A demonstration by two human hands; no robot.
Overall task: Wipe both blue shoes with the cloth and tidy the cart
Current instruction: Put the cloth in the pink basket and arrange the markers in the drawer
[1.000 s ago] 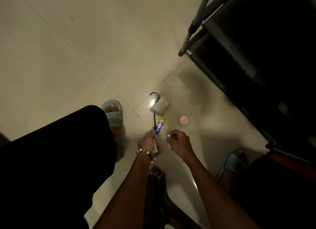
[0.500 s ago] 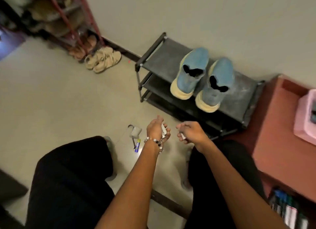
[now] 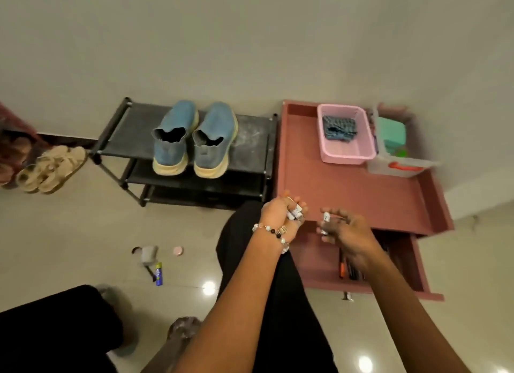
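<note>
The two blue shoes stand side by side on the top shelf of a black rack, heels toward the camera. Their upper part looks like soft, matte fabric, and the thick soles are pale yellow. The shelf surface is dark with pale dusty marks on it.

Just right of the rack is the pink cart, a flat tray with low walls. At its back stands a pink plastic basket with a slotted rim, and inside it lies the cloth, crumpled, grey-blue with a striped pattern. Beside the basket is a clear box with something mint green in it; this part is blurred and I cannot tell what it is. Below the tray a drawer is pulled out, with thin pens or similar sticks inside, partly hidden by the right arm.

The left hand, with a bead bracelet on the wrist, has its fingers curled around some small white objects; the right hand pinches another small white piece. What these pieces are is hard to make out.

On the glossy tile floor lie a small grey object with a dark hook, a blue and yellow tube and a small round pink lid. Beige sandals lie left of the rack.
</note>
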